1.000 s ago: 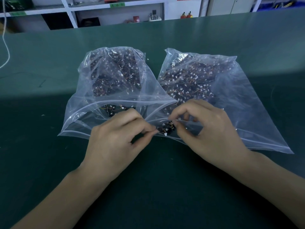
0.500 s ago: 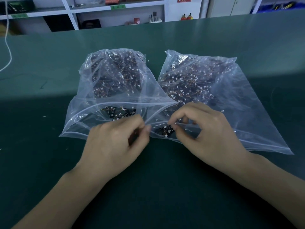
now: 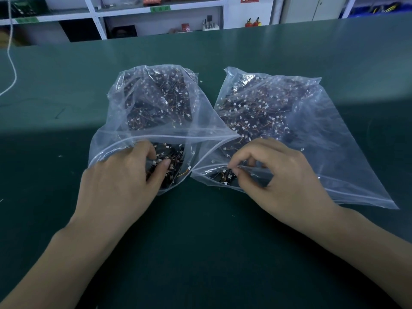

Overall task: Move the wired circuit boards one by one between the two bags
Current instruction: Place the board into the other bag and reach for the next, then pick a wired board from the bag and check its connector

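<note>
I see two clear zip bags lying side by side on the green table, their open mouths toward me and their near inner corners touching. The left bag is bunched up at its far end and holds a dark heap of wired circuit boards with small white connectors and orange leads. The right bag lies flatter and spreads out to the right, and its own pile of boards fills its far left part. My left hand reaches into the mouth of the left bag, fingers curled down among a few boards near the opening; its thumb presses against them, but I cannot tell whether one board is actually gripped. My right hand sits at the mouth of the right bag, thumb and forefinger pinched together on the near plastic lip, with the other fingers curled loosely behind. A few boards lie just under that pinch, inside the bag. At the far left a white cord trails over the table. Beyond the far edge stand white shelves.
</note>
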